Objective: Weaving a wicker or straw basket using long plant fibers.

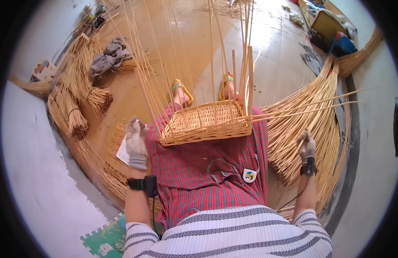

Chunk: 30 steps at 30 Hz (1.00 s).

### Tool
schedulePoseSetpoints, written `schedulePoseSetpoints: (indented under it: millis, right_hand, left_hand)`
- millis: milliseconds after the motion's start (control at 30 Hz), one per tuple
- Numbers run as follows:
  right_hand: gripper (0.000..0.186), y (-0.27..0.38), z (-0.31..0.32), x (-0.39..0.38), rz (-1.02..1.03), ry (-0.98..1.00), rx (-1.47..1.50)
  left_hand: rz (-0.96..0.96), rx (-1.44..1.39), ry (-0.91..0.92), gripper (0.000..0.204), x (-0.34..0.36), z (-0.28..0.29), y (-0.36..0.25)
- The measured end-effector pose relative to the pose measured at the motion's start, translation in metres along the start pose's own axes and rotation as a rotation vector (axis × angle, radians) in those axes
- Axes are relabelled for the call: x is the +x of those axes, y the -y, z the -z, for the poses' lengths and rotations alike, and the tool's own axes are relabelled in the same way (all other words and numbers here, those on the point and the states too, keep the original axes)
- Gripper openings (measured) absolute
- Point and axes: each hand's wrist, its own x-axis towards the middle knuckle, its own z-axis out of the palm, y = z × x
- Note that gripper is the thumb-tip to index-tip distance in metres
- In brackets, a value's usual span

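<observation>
A half-woven wicker basket [207, 120] rests across my lap, its shallow woven base edged by a low braided wall. Long upright canes rise from it, with flat wooden slats [250, 81] at its corners. Several loose cane ends [310, 107] stick out to the right. My left hand [136, 142], in a pale work glove, is raised just left of the basket, apart from it, fingers loosely bent with nothing visible in them. My right hand [306, 145], gloved too, hovers over the willow rods [302, 124] at the right, fingers curved and apart. Neither hand touches the basket.
Tied cane bundles [72, 112] and a grey cloth [111, 56] lie at the left wall. A woven panel [115, 150] lies beside my left hand. A box of items [327, 32] stands far right. A small white case [249, 175] sits on my red checked apron [199, 172].
</observation>
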Motion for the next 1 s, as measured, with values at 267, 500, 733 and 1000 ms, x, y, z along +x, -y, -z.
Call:
schedulePoseSetpoints:
  millis: [267, 500, 733, 1000]
  right_hand:
    - [0.012, -0.073, -0.281, -0.190, 0.143, 0.848, -0.301]
    - [0.011, -0.128, -0.340, -0.187, 0.286, 0.908, -0.519]
    - [0.010, -0.116, -0.343, -0.190, 0.288, 1.064, -0.437]
    - [0.016, -0.178, -0.279, -0.135, 0.024, 0.586, -0.514]
  left_hand:
    - [0.245, -0.138, 0.355, 0.072, 0.019, 0.021, 0.088]
    - [0.334, -0.176, 0.449, 0.078, -0.003, 0.018, 0.067]
    - [0.124, 0.310, 0.706, 0.034, -0.003, 0.035, 0.063]
    - [-0.261, 0.765, 0.372, 0.063, -0.046, 0.024, 0.062]
